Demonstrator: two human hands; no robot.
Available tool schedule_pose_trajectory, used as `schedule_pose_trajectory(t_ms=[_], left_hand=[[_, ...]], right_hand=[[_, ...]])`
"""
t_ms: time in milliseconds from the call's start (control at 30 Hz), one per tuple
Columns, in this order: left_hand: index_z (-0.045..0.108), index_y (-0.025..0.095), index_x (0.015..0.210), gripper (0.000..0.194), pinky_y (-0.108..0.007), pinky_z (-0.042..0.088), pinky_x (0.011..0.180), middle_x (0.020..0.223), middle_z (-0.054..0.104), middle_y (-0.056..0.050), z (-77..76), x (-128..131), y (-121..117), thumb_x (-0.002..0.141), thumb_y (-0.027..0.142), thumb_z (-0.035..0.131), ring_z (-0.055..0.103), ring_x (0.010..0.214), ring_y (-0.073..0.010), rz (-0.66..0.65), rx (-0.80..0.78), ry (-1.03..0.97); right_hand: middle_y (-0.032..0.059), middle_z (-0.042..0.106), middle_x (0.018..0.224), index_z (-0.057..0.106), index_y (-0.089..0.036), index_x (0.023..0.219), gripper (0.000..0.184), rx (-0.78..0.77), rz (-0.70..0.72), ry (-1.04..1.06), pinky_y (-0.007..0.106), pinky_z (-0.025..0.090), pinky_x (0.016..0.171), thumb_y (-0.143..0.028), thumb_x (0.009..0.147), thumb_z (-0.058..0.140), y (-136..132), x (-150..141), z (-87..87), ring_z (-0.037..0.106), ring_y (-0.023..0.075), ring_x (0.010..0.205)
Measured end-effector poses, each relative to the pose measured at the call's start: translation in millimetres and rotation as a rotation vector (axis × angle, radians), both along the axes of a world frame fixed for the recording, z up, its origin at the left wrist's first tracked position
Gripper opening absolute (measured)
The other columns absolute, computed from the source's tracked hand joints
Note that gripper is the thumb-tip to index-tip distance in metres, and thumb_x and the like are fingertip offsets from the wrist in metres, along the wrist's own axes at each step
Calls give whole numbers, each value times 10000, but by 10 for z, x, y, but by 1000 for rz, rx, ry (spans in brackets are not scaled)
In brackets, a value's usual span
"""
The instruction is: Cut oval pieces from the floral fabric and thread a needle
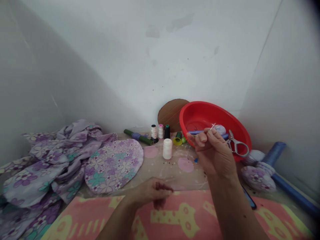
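Note:
My right hand (216, 151) is raised in front of the red basin (240, 128), thumb and fingertips pinched together. From the pinch a thin, pale needle-like thing (213, 126) sticks up. Lower down, my left hand (153, 193) hovers at the far edge of a pink and yellow cloth (175, 216), its fingers drawn in toward the thumb and slightly blurred. Whether anything is between them is hidden. Just beyond the left hand stands a white thread spool (167, 149).
Purple flowered fabric (115, 165) is heaped at left. More spools (154, 132) and a green roll (138, 137) line the wall. Grey-handled scissors (237, 146) rest against the basin. Cardboard (170, 113) leans behind. Blue rods (292, 190) and a stuffed flowered piece (258, 177) lie right.

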State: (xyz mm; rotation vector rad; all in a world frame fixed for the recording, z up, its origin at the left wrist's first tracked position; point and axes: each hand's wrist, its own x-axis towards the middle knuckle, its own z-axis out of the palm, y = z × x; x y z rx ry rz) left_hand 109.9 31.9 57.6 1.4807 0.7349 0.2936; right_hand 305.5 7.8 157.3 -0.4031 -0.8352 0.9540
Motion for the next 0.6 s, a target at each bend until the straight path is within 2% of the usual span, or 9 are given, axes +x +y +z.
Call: schedule_pose_trajectory(t_ms=[33, 100, 133, 200, 333, 467, 600], left_hand=[[637, 128, 796, 278, -172, 283, 397, 464, 479, 28, 24, -57, 28, 688, 369, 548, 391, 381, -53, 33, 25, -17], [626, 117, 632, 247, -166, 191, 377, 399, 361, 59, 70, -244, 120, 689, 347, 557, 278, 362, -30, 181, 89, -78], [606, 121, 604, 246, -168, 150, 373, 392, 317, 71, 91, -358, 173, 692, 346, 557, 230, 361, -25, 268, 90, -124], [561, 127, 566, 268, -174, 112, 377, 407, 267, 79, 129, -583, 266, 700, 359, 550, 176, 370, -23, 363, 67, -234], [508, 131, 550, 276, -164, 117, 373, 422, 241, 84, 206, -863, 344, 687, 362, 572, 170, 376, -21, 500, 85, -417], [466, 127, 529, 262, -138, 162, 366, 429, 230, 85, 273, -958, 371, 710, 286, 569, 200, 373, -14, 609, 123, -548], [483, 124, 585, 199, -113, 186, 341, 430, 230, 92, 289, -1030, 474, 731, 242, 548, 217, 351, -8, 706, 51, -637]], right_hand=[[-54, 450, 568, 564, -215, 720, 32, 18, -6, 11, 336, 428, 749, -201, 711, 537, 4, 25, 5, 429, 54, 529], [-53, 471, 582, 564, -209, 712, 32, 50, -30, 27, 340, 423, 776, -194, 715, 536, 11, 83, 16, 443, 51, 540], [-52, 484, 595, 563, -207, 710, 33, 60, -45, 32, 336, 424, 783, -190, 717, 535, 15, 112, 20, 449, 48, 542], [-49, 508, 620, 565, -202, 717, 30, 70, -78, 34, 314, 436, 771, -190, 718, 537, 21, 163, 25, 460, 43, 540], [-40, 543, 658, 570, -188, 738, 44, 82, -109, 23, 259, 473, 659, -195, 695, 561, 39, 206, 19, 471, 43, 527], [-30, 564, 706, 570, -188, 721, 26, 76, -146, -8, 232, 471, 572, -200, 703, 555, 53, 193, 8, 471, 43, 509], [-26, 568, 720, 562, -188, 715, 15, 75, -177, -28, 202, 449, 524, -198, 713, 551, 52, 181, 3, 473, 39, 503]])
